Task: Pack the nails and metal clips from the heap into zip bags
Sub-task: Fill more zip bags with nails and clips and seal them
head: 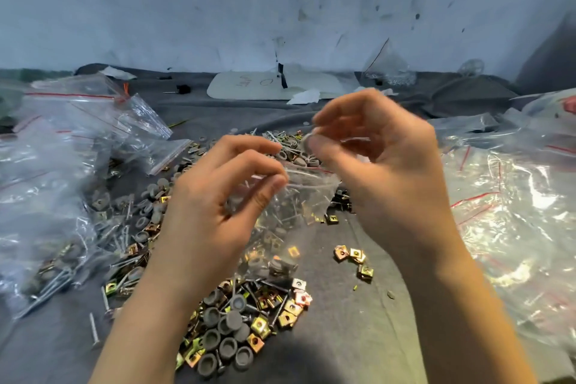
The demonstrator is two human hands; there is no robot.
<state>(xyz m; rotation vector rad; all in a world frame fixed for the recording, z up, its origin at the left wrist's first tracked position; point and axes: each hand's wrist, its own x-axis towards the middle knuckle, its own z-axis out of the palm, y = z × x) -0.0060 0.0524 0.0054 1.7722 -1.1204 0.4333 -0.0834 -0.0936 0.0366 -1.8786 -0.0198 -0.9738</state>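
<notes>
Clear plastic zip bag (299, 196), red stripe at the mouth, hung at centre between our hands, w/ nails, brassy square clips & grey round caps inside. Our left hand (205, 212) pinched its rim, thumb & forefinger clamped on the film. Our right hand (383, 171), at 2 o'clock of the bag, had fingers curled, thumb & forefinger tips together on a grey piece (307, 143), too blurred to ID. At 6 o'clock the heap (237, 321) of the same hardware lay on grey cloth (358, 337). At 9 o'clock sat filled bags (46, 196) w/ long nails; at 3 o'clock crinkly bags (514, 212), contents unclear. At 12, a white card (249, 86).
</notes>
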